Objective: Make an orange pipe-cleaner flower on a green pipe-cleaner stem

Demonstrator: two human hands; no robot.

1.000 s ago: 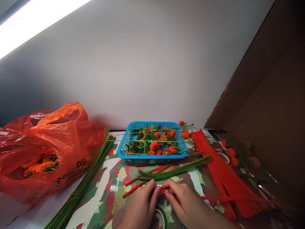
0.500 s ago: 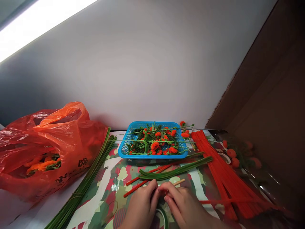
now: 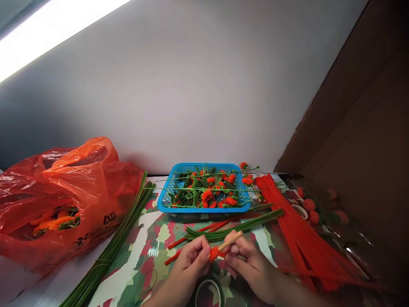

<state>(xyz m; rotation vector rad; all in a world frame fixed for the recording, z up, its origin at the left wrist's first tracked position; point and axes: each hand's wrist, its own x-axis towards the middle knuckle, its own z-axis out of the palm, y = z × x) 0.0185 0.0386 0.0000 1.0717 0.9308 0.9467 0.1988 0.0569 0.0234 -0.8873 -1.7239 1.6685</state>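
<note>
Between my hands is a wooden stick [image 3: 230,241] with a red-orange pipe cleaner [image 3: 216,253] coiled around its lower left end. My left hand [image 3: 195,258] pinches the coil between thumb and fingers. On the other side, my right hand [image 3: 243,258] is closed at the coil's right edge on the pipe cleaner, its fingers partly behind the stick. A red strand trails out to the right beyond that wrist. Below the hands lies a roll of dark green tape [image 3: 220,290]. Just past them rest green pipe cleaners [image 3: 236,227] and a few loose red ones [image 3: 177,243].
A blue basket [image 3: 204,209] holds small orange flowers and green pieces, with thin stems across it. At left are an orange plastic bag [image 3: 96,183] and a tied green pipe cleaner bundle [image 3: 119,234]. Right are a red pipe cleaner bundle [image 3: 297,230] and a white tape roll [image 3: 300,211].
Both hands have turned and moved slightly apart, bringing the coil into view. The stick has swung up in front of my right fingers, and more of the green tape roll shows.
</note>
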